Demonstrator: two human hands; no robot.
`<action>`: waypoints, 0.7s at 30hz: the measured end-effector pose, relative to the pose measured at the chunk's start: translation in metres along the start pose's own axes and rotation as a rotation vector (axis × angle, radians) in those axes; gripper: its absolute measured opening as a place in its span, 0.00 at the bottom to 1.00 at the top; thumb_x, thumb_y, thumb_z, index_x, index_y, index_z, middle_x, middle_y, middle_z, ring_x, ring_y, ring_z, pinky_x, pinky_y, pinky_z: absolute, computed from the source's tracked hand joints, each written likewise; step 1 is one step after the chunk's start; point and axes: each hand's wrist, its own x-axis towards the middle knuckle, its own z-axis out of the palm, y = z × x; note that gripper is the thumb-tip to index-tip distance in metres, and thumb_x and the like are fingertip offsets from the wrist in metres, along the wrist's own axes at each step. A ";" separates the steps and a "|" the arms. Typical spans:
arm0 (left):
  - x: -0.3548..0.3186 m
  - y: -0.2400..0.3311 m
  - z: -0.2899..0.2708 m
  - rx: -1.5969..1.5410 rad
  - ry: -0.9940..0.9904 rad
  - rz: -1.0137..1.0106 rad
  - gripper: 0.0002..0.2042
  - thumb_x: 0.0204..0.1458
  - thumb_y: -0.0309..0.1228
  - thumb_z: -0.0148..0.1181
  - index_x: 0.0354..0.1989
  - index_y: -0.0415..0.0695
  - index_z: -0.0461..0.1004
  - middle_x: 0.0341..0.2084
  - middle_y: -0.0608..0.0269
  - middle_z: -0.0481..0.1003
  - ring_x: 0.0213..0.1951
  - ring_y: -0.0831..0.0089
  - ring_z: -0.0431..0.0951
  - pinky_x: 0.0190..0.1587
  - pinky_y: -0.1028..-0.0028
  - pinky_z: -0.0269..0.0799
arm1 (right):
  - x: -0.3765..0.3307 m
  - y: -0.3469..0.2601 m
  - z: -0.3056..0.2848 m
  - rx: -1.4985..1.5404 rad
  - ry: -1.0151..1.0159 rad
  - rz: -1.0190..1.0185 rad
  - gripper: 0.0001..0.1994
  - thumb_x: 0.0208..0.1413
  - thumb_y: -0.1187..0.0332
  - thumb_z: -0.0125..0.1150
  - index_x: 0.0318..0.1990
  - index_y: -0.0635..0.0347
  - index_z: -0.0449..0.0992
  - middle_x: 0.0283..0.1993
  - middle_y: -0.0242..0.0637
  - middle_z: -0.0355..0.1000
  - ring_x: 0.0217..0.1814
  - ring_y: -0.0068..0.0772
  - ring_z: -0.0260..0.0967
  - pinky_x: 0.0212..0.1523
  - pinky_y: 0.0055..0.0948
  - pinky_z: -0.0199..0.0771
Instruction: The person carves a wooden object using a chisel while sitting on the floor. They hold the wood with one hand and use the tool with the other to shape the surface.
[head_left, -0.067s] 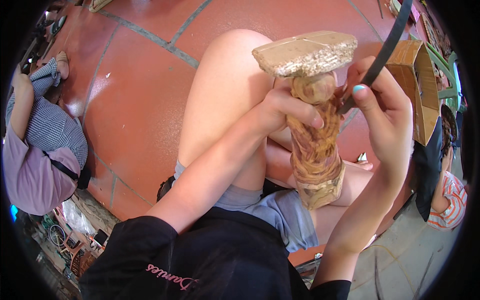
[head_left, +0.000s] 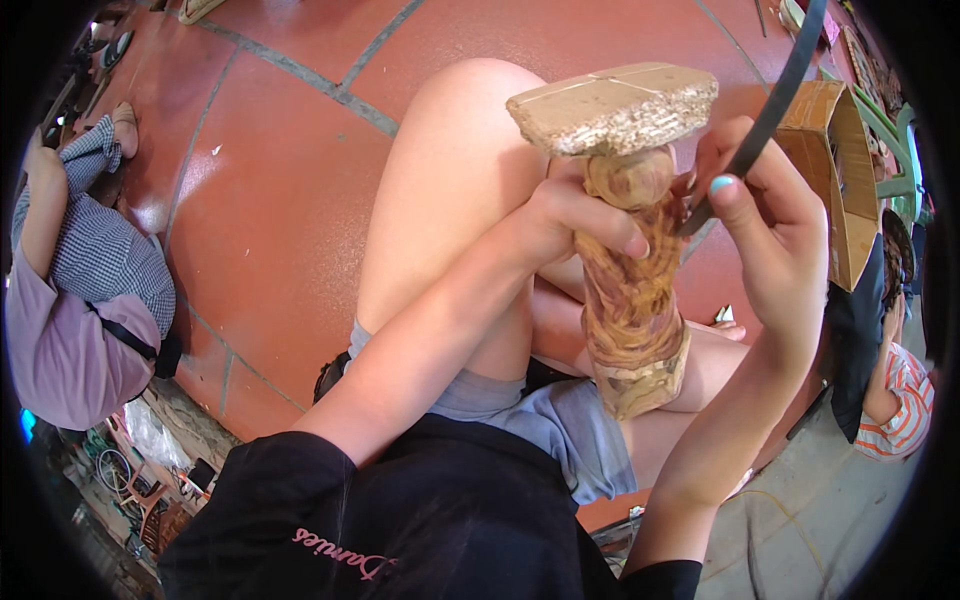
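Note:
A carved wooden piece (head_left: 632, 290) with swirling brown and yellow grain stands tilted above my lap. Its rounded knob meets a broad, flat slab (head_left: 615, 112) with a rough, pale edge at the far end. My left hand (head_left: 572, 215) is wrapped round the neck below the slab, thumb across the front. In my right hand (head_left: 770, 225), a long, thin, dark strip (head_left: 785, 90) is pinched between thumb and fingers. The strip's lower end is beside the wood's right side; whether it touches cannot be told. Some right fingers are hidden behind the strip and thumb.
My bare legs (head_left: 450, 200) are bent under the work on a red tiled floor (head_left: 290, 200). One person (head_left: 95, 270) sits at left, another in a striped top (head_left: 900, 405) at right. A cardboard box (head_left: 850, 190) and green chair (head_left: 900, 150) stand at right.
The slab end of the wooden piece and my right hand with the strip have shifted very slightly to the right. Both holds are unchanged.

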 end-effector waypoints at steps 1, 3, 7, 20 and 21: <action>-0.001 0.000 -0.001 0.004 0.005 0.004 0.36 0.22 0.12 0.58 0.50 0.39 0.62 0.40 0.50 0.73 0.40 0.51 0.79 0.42 0.53 0.80 | 0.000 0.000 -0.001 -0.027 -0.030 -0.032 0.10 0.62 0.68 0.58 0.42 0.69 0.70 0.40 0.33 0.66 0.39 0.25 0.68 0.41 0.24 0.72; -0.002 0.002 0.000 -0.019 0.004 -0.024 0.36 0.22 0.12 0.58 0.51 0.40 0.62 0.41 0.51 0.73 0.41 0.51 0.78 0.42 0.53 0.79 | 0.001 -0.003 0.002 -0.049 -0.023 -0.046 0.10 0.62 0.68 0.57 0.40 0.69 0.70 0.39 0.34 0.66 0.39 0.25 0.68 0.41 0.25 0.72; -0.005 0.000 -0.001 -0.135 -0.023 -0.072 0.38 0.22 0.12 0.60 0.52 0.39 0.61 0.41 0.52 0.72 0.44 0.53 0.77 0.43 0.53 0.79 | 0.002 -0.006 0.011 -0.030 0.085 -0.033 0.12 0.61 0.66 0.58 0.37 0.68 0.70 0.37 0.34 0.64 0.39 0.26 0.66 0.42 0.27 0.71; -0.006 0.000 -0.002 -0.071 -0.034 0.002 0.37 0.20 0.10 0.61 0.50 0.39 0.64 0.42 0.51 0.71 0.44 0.53 0.76 0.44 0.52 0.79 | -0.001 0.001 0.010 0.054 0.135 -0.055 0.08 0.56 0.74 0.61 0.37 0.71 0.71 0.37 0.31 0.66 0.38 0.19 0.66 0.37 0.20 0.68; -0.006 -0.002 -0.002 -0.055 -0.019 0.034 0.38 0.20 0.10 0.61 0.51 0.40 0.64 0.42 0.51 0.71 0.43 0.53 0.77 0.44 0.52 0.79 | -0.003 0.001 0.009 0.046 0.105 -0.056 0.07 0.56 0.75 0.61 0.37 0.71 0.71 0.37 0.31 0.66 0.37 0.19 0.66 0.37 0.20 0.68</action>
